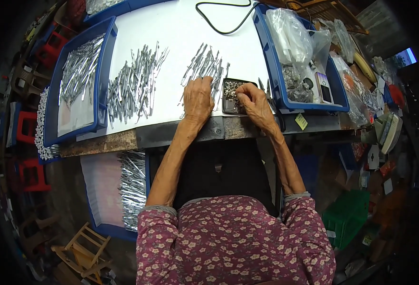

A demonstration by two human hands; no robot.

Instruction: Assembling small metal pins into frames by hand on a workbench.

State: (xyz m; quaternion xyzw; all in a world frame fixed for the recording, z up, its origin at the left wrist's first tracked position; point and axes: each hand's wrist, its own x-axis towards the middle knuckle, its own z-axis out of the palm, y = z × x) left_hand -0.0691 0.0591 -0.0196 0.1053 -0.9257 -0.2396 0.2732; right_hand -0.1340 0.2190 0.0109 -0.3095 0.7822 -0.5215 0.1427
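My left hand (199,99) lies on a loose pile of thin silvery metal strips (196,65), its fingers bent and pressed together over them; whether one strip is gripped is hidden beneath. To its right is a small black tray (226,111) filled with tiny shiny metal pieces (230,89). Over that tray's right side, my right hand (256,105) has thumb and fingertips closed in a pinch. Whatever is between those fingertips is too small to make out. Another heap of metal strips (134,85) spreads over the white sheet (171,28) further left.
A blue bin (106,71) of strips stands at the left. At the right, another blue bin (272,57) holds plastic bags and a phone-like device (324,88). Dark-handled pliers (272,97) lie beside my right hand. Below the table's left edge sits a third strip-filled bin (145,175).
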